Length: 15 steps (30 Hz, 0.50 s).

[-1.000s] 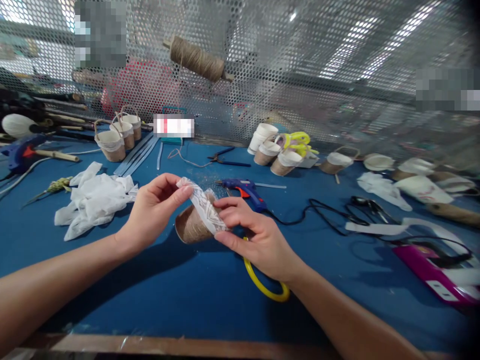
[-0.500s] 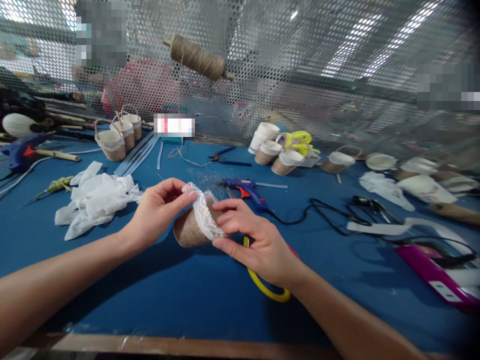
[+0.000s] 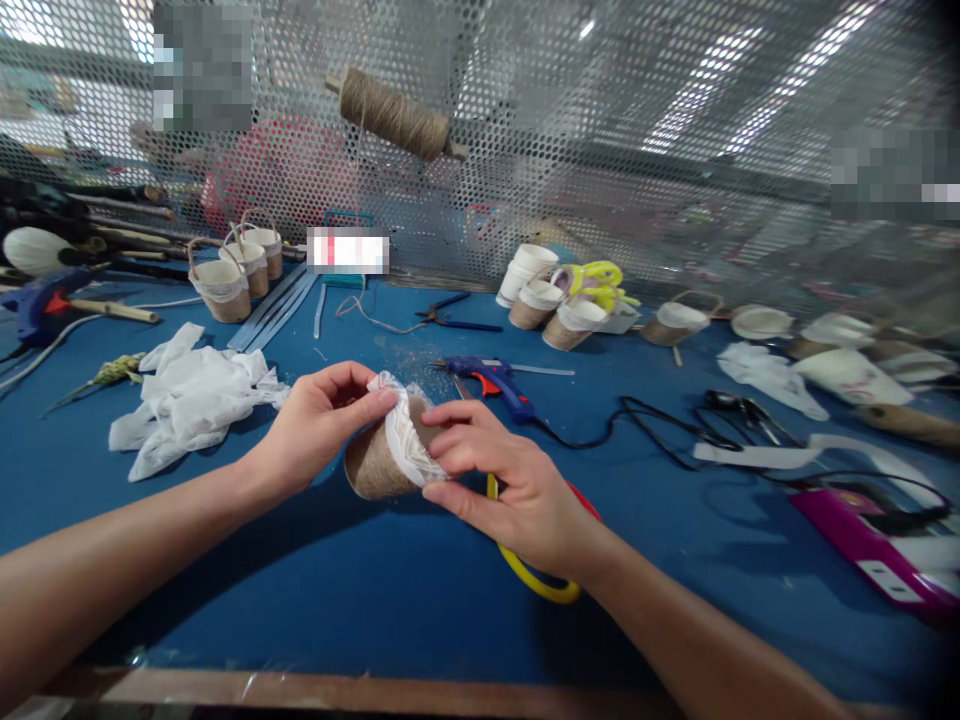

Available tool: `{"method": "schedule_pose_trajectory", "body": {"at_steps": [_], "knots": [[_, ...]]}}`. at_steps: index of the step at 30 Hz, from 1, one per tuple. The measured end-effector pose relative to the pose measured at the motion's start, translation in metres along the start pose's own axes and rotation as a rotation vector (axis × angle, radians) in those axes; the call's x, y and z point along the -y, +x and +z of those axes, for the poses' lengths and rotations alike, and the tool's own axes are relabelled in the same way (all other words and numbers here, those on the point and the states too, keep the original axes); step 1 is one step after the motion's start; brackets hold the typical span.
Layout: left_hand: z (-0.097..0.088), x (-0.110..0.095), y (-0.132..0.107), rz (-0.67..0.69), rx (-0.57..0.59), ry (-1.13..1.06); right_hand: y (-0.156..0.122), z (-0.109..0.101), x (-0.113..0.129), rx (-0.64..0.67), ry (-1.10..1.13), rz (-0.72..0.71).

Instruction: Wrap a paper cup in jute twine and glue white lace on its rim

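Note:
A twine-wrapped cup [image 3: 376, 462] lies tilted between my hands, its mouth turned to the right. White lace trim [image 3: 405, 440] runs round its rim. My left hand [image 3: 330, 405] pinches the lace at the upper edge of the rim with thumb and forefinger. At the lower right of the rim, my right hand [image 3: 510, 475] grips lace and cup edge, fingers at the mouth and thumb outside. Scissors with a yellow and red handle [image 3: 536, 580] lie partly hidden under my right hand. Just beyond the cup rests a blue glue gun [image 3: 499, 382].
White lace fabric [image 3: 195, 405] is heaped at left. Small handled baskets [image 3: 221, 290] stand behind it, beside clear glue sticks [image 3: 274, 310]. Pliers [image 3: 457, 318], more wrapped cups [image 3: 574, 325] and a twine spool [image 3: 394, 115] are farther back. Black cable [image 3: 645, 420] and a magenta box [image 3: 862, 550] lie right.
The cup has tipped slightly and the lace lies a little closer against its rim. Both hands keep nearly the same place and grip.

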<state>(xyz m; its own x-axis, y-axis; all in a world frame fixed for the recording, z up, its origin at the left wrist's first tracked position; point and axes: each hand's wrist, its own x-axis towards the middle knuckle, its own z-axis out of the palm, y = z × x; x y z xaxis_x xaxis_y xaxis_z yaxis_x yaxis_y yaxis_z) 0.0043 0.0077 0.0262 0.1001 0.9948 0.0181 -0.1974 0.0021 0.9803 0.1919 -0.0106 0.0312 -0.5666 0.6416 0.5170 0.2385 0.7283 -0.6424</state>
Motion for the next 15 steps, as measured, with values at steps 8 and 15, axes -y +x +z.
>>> {"method": "schedule_pose_trajectory", "body": {"at_steps": [8, 15], "knots": [[-0.0024, 0.0008, 0.0013, -0.080, 0.076, -0.010, -0.0002, -0.0003, 0.0005, 0.034, 0.043, -0.006], [-0.0059, 0.0091, 0.0081, -0.153, 0.028, -0.010, -0.0008, -0.0016, 0.0000, -0.017, 0.159, 0.104]]}}
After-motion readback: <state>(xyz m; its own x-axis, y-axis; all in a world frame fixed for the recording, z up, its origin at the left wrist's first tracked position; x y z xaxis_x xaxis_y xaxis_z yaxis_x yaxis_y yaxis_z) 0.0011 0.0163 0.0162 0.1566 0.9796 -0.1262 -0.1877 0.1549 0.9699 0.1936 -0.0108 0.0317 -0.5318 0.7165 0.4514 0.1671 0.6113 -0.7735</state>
